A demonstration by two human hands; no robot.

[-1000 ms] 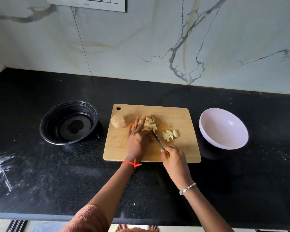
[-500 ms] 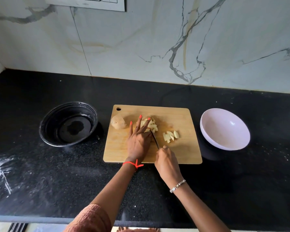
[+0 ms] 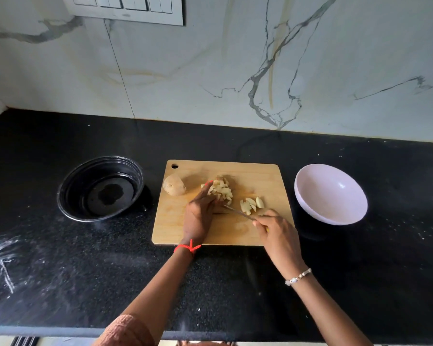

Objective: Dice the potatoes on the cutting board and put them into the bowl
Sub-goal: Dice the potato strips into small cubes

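Items worn
We list: red thread (image 3: 187, 247) at left wrist; pale beaded bracelet (image 3: 298, 277) at right wrist; pinkish-brown knit sleeve (image 3: 125, 330), left arm; orange-red nails (image 3: 210, 182), left hand (image 3: 198, 216).

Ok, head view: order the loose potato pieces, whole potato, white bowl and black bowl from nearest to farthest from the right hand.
1. Loose potato pieces, by the knife, just beyond the right hand
2. White bowl, off to its right
3. Whole potato, left on the board
4. Black bowl, far left on the counter
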